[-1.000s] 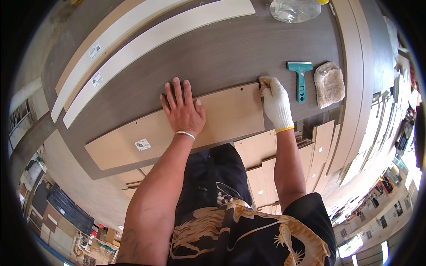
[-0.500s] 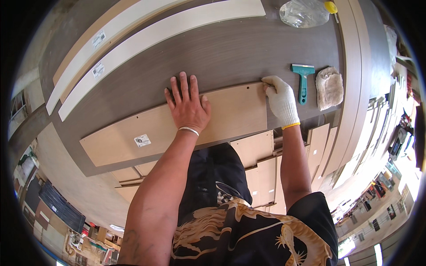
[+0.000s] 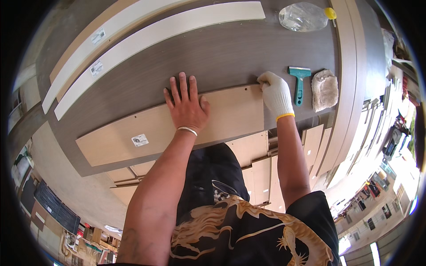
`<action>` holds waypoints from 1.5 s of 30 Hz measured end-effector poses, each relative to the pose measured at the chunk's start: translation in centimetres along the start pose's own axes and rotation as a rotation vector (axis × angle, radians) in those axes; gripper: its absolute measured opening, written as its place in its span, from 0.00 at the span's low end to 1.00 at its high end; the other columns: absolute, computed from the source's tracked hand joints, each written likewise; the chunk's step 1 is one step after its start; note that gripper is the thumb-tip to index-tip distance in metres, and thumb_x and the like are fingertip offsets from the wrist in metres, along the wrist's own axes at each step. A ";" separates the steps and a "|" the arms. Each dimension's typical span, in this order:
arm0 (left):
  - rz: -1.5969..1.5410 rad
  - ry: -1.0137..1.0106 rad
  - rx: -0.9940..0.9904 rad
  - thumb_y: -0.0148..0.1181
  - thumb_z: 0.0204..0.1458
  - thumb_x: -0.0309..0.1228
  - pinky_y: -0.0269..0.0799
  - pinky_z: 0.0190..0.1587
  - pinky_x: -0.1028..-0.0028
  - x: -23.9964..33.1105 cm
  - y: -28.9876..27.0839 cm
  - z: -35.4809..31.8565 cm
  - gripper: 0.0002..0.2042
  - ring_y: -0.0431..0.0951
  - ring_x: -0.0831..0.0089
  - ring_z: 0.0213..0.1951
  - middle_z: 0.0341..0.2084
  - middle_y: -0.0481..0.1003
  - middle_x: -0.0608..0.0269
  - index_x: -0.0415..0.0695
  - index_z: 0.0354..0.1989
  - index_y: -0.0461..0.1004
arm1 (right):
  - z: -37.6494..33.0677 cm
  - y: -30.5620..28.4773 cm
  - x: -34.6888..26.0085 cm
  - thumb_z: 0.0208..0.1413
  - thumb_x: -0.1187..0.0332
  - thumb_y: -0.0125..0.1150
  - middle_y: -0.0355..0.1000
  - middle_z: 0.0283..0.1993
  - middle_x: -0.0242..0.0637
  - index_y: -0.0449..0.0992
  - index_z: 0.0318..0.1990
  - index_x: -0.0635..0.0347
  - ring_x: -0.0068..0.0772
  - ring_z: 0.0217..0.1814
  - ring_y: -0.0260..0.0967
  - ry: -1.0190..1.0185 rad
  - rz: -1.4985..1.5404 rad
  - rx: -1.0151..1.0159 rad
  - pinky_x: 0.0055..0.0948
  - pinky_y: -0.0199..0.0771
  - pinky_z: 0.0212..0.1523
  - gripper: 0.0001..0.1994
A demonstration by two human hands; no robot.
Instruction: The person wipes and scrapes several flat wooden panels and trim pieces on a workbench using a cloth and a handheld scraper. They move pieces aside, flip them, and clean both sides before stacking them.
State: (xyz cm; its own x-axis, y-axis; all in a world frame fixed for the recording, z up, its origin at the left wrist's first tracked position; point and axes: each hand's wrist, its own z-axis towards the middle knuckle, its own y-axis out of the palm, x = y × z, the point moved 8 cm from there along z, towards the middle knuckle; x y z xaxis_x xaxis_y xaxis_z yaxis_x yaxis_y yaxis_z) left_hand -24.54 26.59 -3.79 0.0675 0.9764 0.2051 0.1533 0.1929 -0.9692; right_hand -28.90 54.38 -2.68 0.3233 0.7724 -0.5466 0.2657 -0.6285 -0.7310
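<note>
A long light-wood board (image 3: 226, 106) with a small white label and dark holes near its far edge lies on a dark brown work surface (image 3: 213, 53). My left hand (image 3: 187, 106), bare and with a pale band at the wrist, rests flat on the board with its fingers spread past the far edge. At the board's far right corner, my right hand (image 3: 277, 95) in a white knitted glove has its fingers curled together against the edge. Its fingertips are partly hidden. Just right of the glove lie a teal scraper (image 3: 299, 84) and a fuzzy beige cloth pad (image 3: 325, 90).
White strips (image 3: 164, 37) lie across the far left. A clear plastic bottle (image 3: 304, 17) with a yellow cap lies on its side at the far right. Long wood-coloured panels (image 3: 353, 88) line the right side. More boards (image 3: 262, 177) are stacked below the near edge.
My right hand has moved slightly farther along the board's right end, its fingers more curled. My left hand stays flat on the board. The whole view has shifted a little.
</note>
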 end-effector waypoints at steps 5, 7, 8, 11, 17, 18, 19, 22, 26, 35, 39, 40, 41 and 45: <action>0.002 0.000 -0.005 0.52 0.60 0.41 0.40 0.78 0.39 -0.1 0.2 0.0 0.34 0.48 0.43 0.80 0.79 0.54 0.51 0.45 0.76 0.62 | -1.1 0.4 3.3 0.63 0.77 0.55 0.76 0.36 0.31 0.80 0.54 0.67 0.16 0.28 0.66 0.357 0.801 -0.064 0.19 0.64 0.24 0.14; -0.006 0.001 0.009 0.53 0.60 0.42 0.40 0.78 0.38 -0.1 0.1 0.0 0.34 0.48 0.43 0.80 0.79 0.54 0.51 0.45 0.76 0.62 | -1.9 0.3 3.7 0.64 0.76 0.56 0.76 0.36 0.32 0.79 0.56 0.68 0.16 0.27 0.65 0.367 0.831 -0.023 0.19 0.63 0.24 0.15; -0.010 0.002 0.008 0.53 0.60 0.42 0.40 0.78 0.38 -0.1 0.1 0.0 0.34 0.48 0.43 0.80 0.79 0.54 0.51 0.45 0.76 0.63 | -2.3 0.5 3.8 0.64 0.76 0.56 0.75 0.35 0.31 0.79 0.55 0.68 0.16 0.26 0.64 0.372 0.807 -0.023 0.19 0.62 0.23 0.14; -0.011 -0.001 -0.001 0.53 0.59 0.42 0.40 0.78 0.38 -0.1 0.2 0.1 0.34 0.49 0.43 0.80 0.79 0.54 0.51 0.45 0.76 0.62 | -3.3 1.3 4.4 0.64 0.75 0.58 0.74 0.32 0.30 0.81 0.51 0.68 0.15 0.26 0.63 0.438 0.648 -0.003 0.18 0.60 0.22 0.12; -0.017 -0.003 0.001 0.54 0.59 0.42 0.40 0.78 0.38 -0.1 0.2 0.1 0.35 0.48 0.43 0.80 0.80 0.54 0.51 0.45 0.76 0.62 | -2.2 2.2 5.2 0.60 0.71 0.61 0.75 0.28 0.28 0.84 0.43 0.71 0.15 0.27 0.66 0.426 0.720 0.010 0.20 0.65 0.28 0.12; -0.018 -0.001 0.006 0.54 0.59 0.42 0.40 0.78 0.38 -0.1 0.2 0.0 0.35 0.48 0.42 0.80 0.80 0.54 0.51 0.45 0.76 0.62 | -1.9 2.2 5.4 0.60 0.71 0.61 0.75 0.28 0.28 0.84 0.43 0.71 0.15 0.27 0.66 0.426 0.712 -0.012 0.20 0.65 0.28 0.12; -0.021 -0.001 0.003 0.54 0.59 0.42 0.40 0.78 0.38 -0.1 0.2 0.0 0.35 0.48 0.42 0.80 0.80 0.53 0.51 0.45 0.76 0.62 | -1.8 2.3 6.0 0.60 0.71 0.61 0.75 0.28 0.28 0.84 0.43 0.72 0.15 0.28 0.66 0.482 0.677 -0.044 0.20 0.66 0.28 0.11; -0.032 -0.003 -0.006 0.54 0.59 0.43 0.38 0.78 0.37 -0.2 0.3 0.0 0.36 0.46 0.43 0.81 0.80 0.52 0.52 0.46 0.77 0.61 | -1.0 1.8 5.5 0.60 0.71 0.62 0.76 0.28 0.30 0.84 0.42 0.72 0.16 0.29 0.68 0.387 0.604 -0.117 0.22 0.68 0.29 0.11; -0.030 -0.017 -0.056 0.55 0.59 0.43 0.37 0.78 0.36 -0.3 0.6 0.0 0.36 0.44 0.43 0.81 0.81 0.50 0.53 0.46 0.78 0.60 | -0.4 1.0 4.2 0.60 0.70 0.63 0.77 0.28 0.33 0.83 0.40 0.73 0.20 0.29 0.71 0.324 0.398 -0.156 0.25 0.71 0.31 0.12; -0.015 -0.003 -0.038 0.52 0.59 0.42 0.40 0.78 0.37 -0.1 0.1 0.0 0.35 0.47 0.42 0.80 0.80 0.53 0.50 0.44 0.77 0.61 | 0.2 -0.2 0.6 0.57 0.68 0.64 0.80 0.28 0.44 0.84 0.39 0.69 0.34 0.30 0.77 0.195 -0.091 -0.080 0.33 0.77 0.36 0.11; -0.012 -0.002 -0.030 0.52 0.60 0.42 0.40 0.78 0.37 -0.1 0.3 0.1 0.34 0.47 0.43 0.80 0.80 0.53 0.50 0.45 0.76 0.61 | -2.8 1.6 3.9 0.63 0.72 0.61 0.72 0.26 0.26 0.83 0.39 0.68 0.13 0.26 0.64 0.656 0.719 -0.003 0.19 0.62 0.26 0.08; -0.020 -0.002 -0.015 0.53 0.59 0.42 0.39 0.78 0.37 -0.1 0.2 0.1 0.35 0.47 0.43 0.80 0.80 0.52 0.50 0.46 0.77 0.60 | -3.1 1.7 3.6 0.63 0.72 0.61 0.73 0.27 0.27 0.83 0.40 0.68 0.13 0.24 0.63 0.582 0.769 0.006 0.18 0.60 0.24 0.08; -0.021 -0.004 -0.019 0.54 0.58 0.42 0.39 0.78 0.36 -0.2 0.3 0.0 0.37 0.46 0.42 0.81 0.81 0.52 0.51 0.46 0.78 0.59 | -3.5 1.7 3.9 0.63 0.73 0.60 0.74 0.27 0.29 0.82 0.40 0.67 0.13 0.22 0.62 0.579 0.777 0.036 0.17 0.58 0.21 0.07; -0.009 0.006 -0.014 0.55 0.58 0.43 0.39 0.78 0.36 -0.2 0.5 0.0 0.37 0.46 0.42 0.81 0.81 0.52 0.51 0.47 0.78 0.59 | -4.1 1.9 4.4 0.62 0.74 0.60 0.74 0.28 0.28 0.82 0.40 0.67 0.13 0.22 0.62 0.539 0.723 0.082 0.17 0.57 0.21 0.07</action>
State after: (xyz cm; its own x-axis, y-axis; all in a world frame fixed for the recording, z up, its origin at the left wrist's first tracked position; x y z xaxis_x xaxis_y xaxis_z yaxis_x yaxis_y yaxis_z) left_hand -24.43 26.48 -4.32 0.0720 0.9739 0.2151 0.1678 0.2008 -0.9652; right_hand -23.24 56.23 -4.76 0.7728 0.0311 -0.6339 -0.2267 -0.9194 -0.3214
